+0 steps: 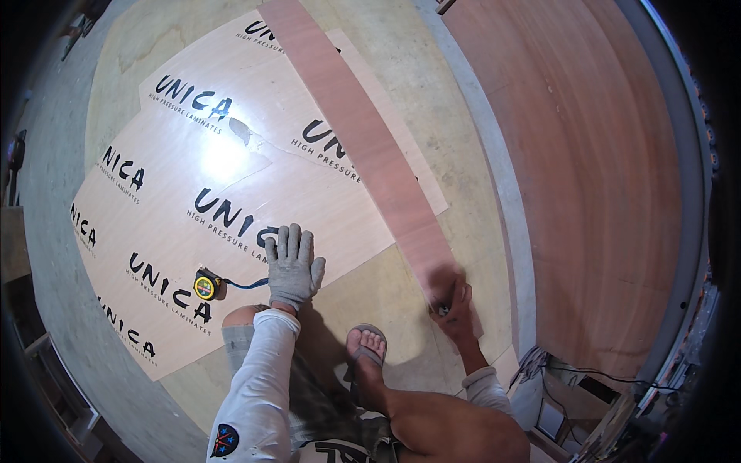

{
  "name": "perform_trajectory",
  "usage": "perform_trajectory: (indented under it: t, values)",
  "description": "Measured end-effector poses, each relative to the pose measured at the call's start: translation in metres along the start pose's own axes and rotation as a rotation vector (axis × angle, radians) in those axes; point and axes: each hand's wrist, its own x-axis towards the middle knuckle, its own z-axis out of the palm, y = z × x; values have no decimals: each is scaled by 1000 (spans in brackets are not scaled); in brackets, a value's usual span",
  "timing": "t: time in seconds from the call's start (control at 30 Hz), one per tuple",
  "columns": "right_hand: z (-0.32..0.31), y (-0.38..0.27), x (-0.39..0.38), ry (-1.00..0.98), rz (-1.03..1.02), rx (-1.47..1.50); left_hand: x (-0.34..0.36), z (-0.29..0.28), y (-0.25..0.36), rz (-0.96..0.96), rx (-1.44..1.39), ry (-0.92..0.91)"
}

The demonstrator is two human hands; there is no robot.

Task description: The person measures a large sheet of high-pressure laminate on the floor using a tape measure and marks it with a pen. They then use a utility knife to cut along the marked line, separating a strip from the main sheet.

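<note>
The gloved left hand (293, 266) lies spread flat on the sheet (231, 224), while the right hand (455, 305) at four o'clock, blurred, pinches the strip (363, 139); steady strokes serve best.

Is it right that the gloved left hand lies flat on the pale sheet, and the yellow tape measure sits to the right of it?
Not quite. In the head view the tape measure sits to the left of the gloved left hand, which does lie flat on the pale sheet.

large reddish plywood sheet (587, 154) right | cables, perhaps tools (571, 378) lower right | concrete floor (54, 154)
</note>
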Motion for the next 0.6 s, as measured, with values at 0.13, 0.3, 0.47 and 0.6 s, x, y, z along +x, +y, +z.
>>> perform_trajectory:
  t: [0.13, 0.3, 0.47, 0.6]
  values:
    - [1, 2, 0, -10, 6, 48, 0, 0, -1, 12, -8, 6]
    - [1, 2, -1, -27, 34, 24, -1, 1, -1, 10, 1, 8]
    - [1, 1, 0, -66, 102, 29, -2, 2, -1, 11, -2, 11]
    - [-2, -2, 4, -34, -9, 83, -1, 1, -1, 6, 17, -1]
